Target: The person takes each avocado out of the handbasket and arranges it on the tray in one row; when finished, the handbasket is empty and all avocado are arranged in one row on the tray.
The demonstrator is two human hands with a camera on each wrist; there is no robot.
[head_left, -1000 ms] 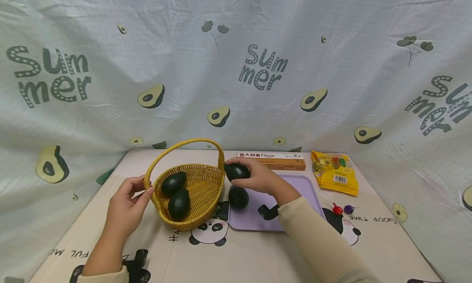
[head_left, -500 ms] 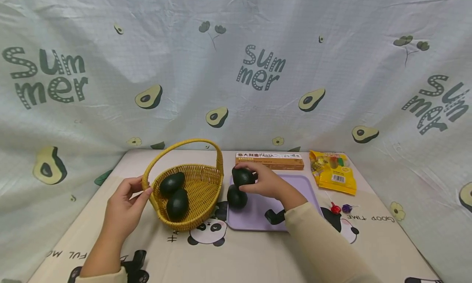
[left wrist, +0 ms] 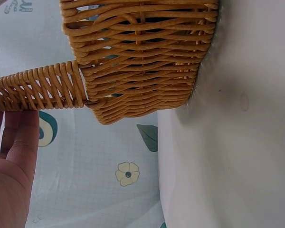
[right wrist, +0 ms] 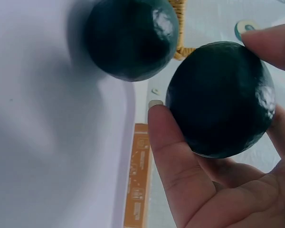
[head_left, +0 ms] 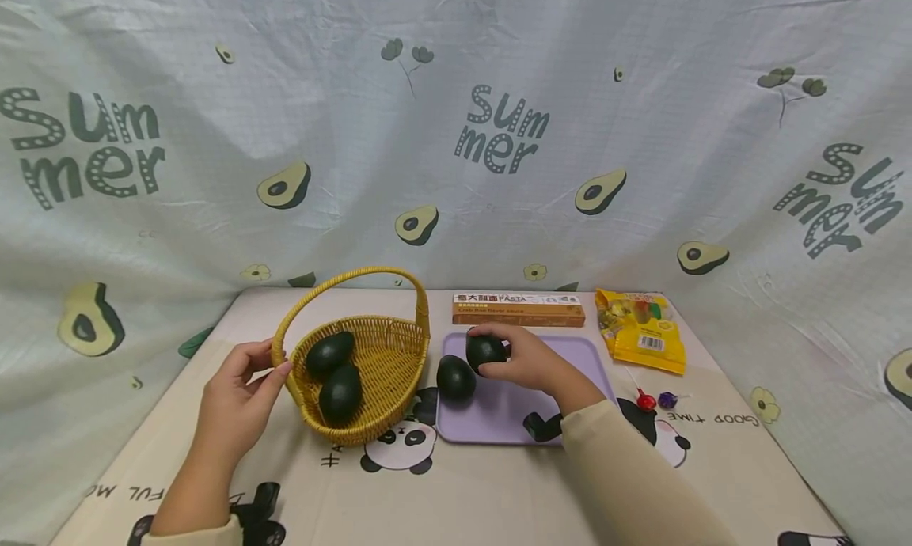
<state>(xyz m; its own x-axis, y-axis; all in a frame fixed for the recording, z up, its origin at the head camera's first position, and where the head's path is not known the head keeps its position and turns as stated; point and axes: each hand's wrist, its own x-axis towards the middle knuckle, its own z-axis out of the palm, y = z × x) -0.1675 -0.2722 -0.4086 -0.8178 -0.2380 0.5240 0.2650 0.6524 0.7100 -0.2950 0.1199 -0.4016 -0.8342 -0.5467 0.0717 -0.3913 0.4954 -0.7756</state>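
Observation:
My left hand (head_left: 238, 400) pinches the handle of a yellow wicker basket (head_left: 388, 372) between thumb and fingers. In the left wrist view, the fingers touch the woven handle (left wrist: 42, 88). Two dark green avocados lie inside the basket, a rear one (head_left: 331, 354) and a front one (head_left: 340, 394). My right hand (head_left: 530, 364) grips another avocado (head_left: 486, 353) above the lilac tray (head_left: 492, 431). In the right wrist view, thumb and fingers curve around that avocado (right wrist: 221, 99). One more avocado (head_left: 455, 378) rests at the tray's left side, close to the held one.
Behind the tray stands a pasta box (head_left: 520, 315). A yellow snack bag (head_left: 647, 336) lies to the right, with a red lollipop (head_left: 645, 400) and a purple lollipop (head_left: 667, 400) before it. A printed curtain (head_left: 456, 134) hangs at the table's back.
My right hand has moved right and slightly down with the avocado, from beside the basket's rim to over the tray. My left hand stays at the handle.

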